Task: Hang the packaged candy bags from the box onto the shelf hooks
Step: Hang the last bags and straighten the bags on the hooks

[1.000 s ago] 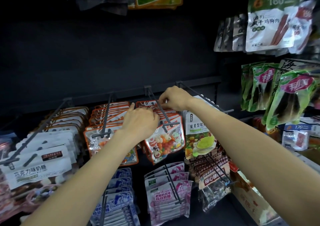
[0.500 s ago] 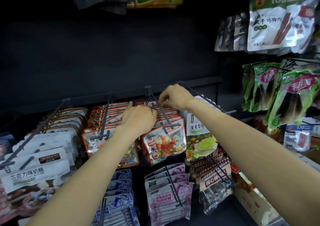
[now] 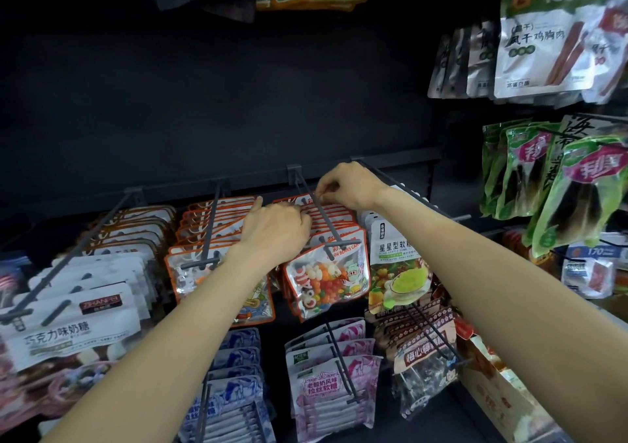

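Reaching: both hands meet at the middle of the frame, over a row of orange-edged candy bags [image 3: 326, 276] hanging on a dark shelf hook [image 3: 317, 213].
Right hand [image 3: 350, 186]: fingers curled, pinching the top edge of a bag far back on the hook, near the rail.
Left hand [image 3: 275, 230]: knuckles up, fingers curled down onto the tops of the same bags; whether it grips one I cannot tell.
Candy bags: packed along the hook, the front one showing coloured beans.
Lower right: an open cardboard box [image 3: 503, 405].
Left of centre: a second hook of orange-edged bags [image 3: 217, 225].
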